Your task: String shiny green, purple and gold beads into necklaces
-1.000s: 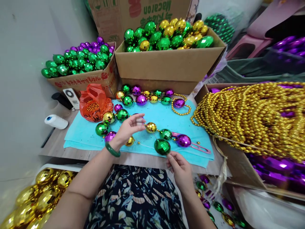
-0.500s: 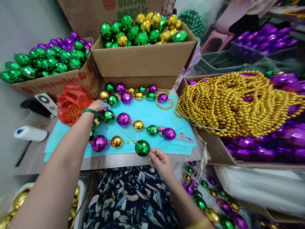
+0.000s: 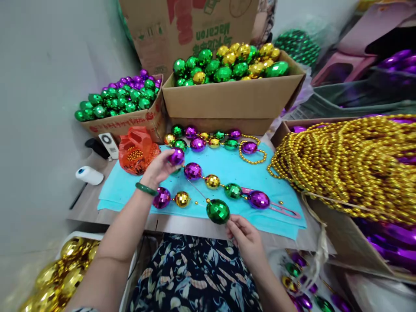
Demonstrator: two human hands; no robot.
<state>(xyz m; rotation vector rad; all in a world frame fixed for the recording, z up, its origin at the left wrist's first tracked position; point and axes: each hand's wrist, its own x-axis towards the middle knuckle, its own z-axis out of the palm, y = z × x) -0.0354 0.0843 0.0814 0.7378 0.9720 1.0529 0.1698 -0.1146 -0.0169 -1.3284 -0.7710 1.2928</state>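
My left hand [image 3: 160, 168] is closed around a purple faceted bead [image 3: 177, 157], raised over the strand on the blue towel. Under it a green bead is mostly hidden. My right hand [image 3: 244, 233] pinches the lower right end of a green faceted bead [image 3: 218, 211], held above the towel's front edge. A thin thread runs up and left from this bead, past a small gold bead [image 3: 208, 200]. The strand between my hands has a purple bead [image 3: 193, 171], a gold bead [image 3: 212, 182], a green bead [image 3: 233, 190] and another purple bead [image 3: 259, 199].
A finished-looking strand with a purple bead [image 3: 249, 147] lies at the back of the towel [image 3: 227, 164]. Cardboard boxes [image 3: 232, 99] of beads stand behind. Gold bead chains [image 3: 351, 164] heap at right. A red bag [image 3: 138, 149] and thread spool [image 3: 89, 175] are at left.
My left hand has lifted off the strand's left end and moved towards me with the purple bead in it. My right hand keeps its pinch on the green bead. The camera view has shifted left.
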